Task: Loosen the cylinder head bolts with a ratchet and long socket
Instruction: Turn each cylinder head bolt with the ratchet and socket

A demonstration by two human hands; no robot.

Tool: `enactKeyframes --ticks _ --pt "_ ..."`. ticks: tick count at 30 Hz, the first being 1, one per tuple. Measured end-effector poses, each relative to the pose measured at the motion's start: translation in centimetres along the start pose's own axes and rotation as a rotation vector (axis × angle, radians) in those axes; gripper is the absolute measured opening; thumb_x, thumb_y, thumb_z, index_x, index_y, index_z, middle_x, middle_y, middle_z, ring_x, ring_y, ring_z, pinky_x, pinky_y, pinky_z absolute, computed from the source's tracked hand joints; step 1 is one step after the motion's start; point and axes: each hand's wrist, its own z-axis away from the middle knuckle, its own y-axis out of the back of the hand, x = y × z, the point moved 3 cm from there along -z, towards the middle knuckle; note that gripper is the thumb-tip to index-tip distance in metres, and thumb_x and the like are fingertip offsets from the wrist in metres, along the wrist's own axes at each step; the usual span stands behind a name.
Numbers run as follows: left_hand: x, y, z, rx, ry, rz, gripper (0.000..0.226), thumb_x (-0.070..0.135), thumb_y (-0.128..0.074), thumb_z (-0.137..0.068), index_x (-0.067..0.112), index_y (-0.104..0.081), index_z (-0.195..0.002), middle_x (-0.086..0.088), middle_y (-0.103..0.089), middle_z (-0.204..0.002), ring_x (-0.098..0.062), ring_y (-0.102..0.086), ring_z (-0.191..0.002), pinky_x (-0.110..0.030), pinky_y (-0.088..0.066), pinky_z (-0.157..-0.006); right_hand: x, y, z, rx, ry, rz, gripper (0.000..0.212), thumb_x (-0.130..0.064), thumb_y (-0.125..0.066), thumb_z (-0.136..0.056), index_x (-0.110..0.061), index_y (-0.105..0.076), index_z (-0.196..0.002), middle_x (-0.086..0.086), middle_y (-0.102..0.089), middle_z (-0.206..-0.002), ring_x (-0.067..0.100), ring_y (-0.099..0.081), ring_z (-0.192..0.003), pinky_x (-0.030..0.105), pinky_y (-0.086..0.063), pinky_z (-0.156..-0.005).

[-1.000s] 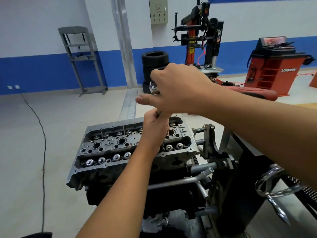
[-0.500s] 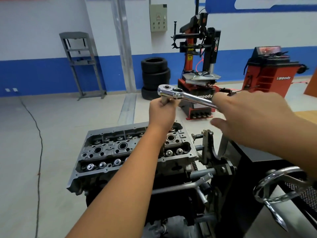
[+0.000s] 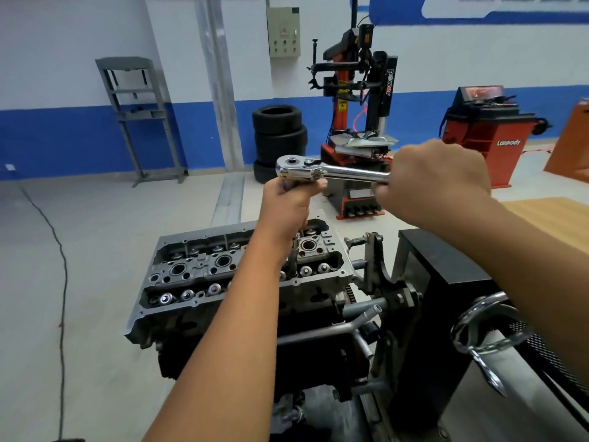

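A grey cylinder head (image 3: 197, 272) sits on top of an engine block clamped in a stand. A long socket (image 3: 292, 257) stands upright in the head's right part. On its top sits a chrome ratchet (image 3: 322, 172), handle pointing right. My left hand (image 3: 288, 204) grips the upper part of the socket just under the ratchet head, hiding most of it. My right hand (image 3: 436, 183) is curled round the ratchet handle.
The engine stand's black frame (image 3: 424, 282) and a chrome crank wheel (image 3: 487, 330) lie at the right. Behind stand stacked tyres (image 3: 279, 135), a tyre changer (image 3: 357, 122) and a red wheel balancer (image 3: 490, 132). A cable (image 3: 60, 266) runs over the floor at left.
My right hand moved off the ratchet head, swung out to the right, then closed round the handle. The handle now points right. My left hand stayed on the socket.
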Motion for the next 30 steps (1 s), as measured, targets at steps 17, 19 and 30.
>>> enactKeyframes --ticks 17,19,30 --pt "-0.3 -0.5 -0.4 0.173 -0.072 0.052 0.023 -0.001 -0.072 -0.092 0.021 -0.074 -0.086 0.020 -0.064 -0.056 0.007 -0.055 -0.049 -0.007 -0.042 -0.051 0.0 -0.5 -1.1 0.093 0.151 0.062 0.040 -0.039 -0.064 -0.085 -0.017 -0.043 -0.059 0.002 -0.040 -0.053 0.017 -0.033 -0.045 0.022 -0.020 -0.052" --pt "-0.3 -0.6 -0.5 0.200 -0.081 0.065 0.024 -0.001 -0.073 -0.091 0.022 -0.077 -0.088 0.018 -0.073 -0.069 0.007 -0.065 -0.064 -0.008 -0.048 -0.059 0.0 -0.7 -1.4 0.094 0.161 0.067 0.037 -0.039 -0.063 -0.085 -0.018 -0.044 -0.060 0.002 -0.038 -0.054 0.017 -0.031 -0.046 0.023 -0.019 -0.052" --pt "-0.3 -0.8 -0.6 0.242 -0.094 0.069 0.026 -0.002 -0.073 -0.090 0.022 -0.076 -0.080 0.014 -0.075 -0.076 0.006 -0.068 -0.076 -0.009 -0.052 -0.068 0.4 -1.1 -1.8 0.084 0.162 0.061 0.032 -0.021 -0.065 -0.079 -0.014 -0.044 -0.056 0.003 -0.037 -0.049 0.017 -0.032 -0.044 0.023 -0.023 -0.054"
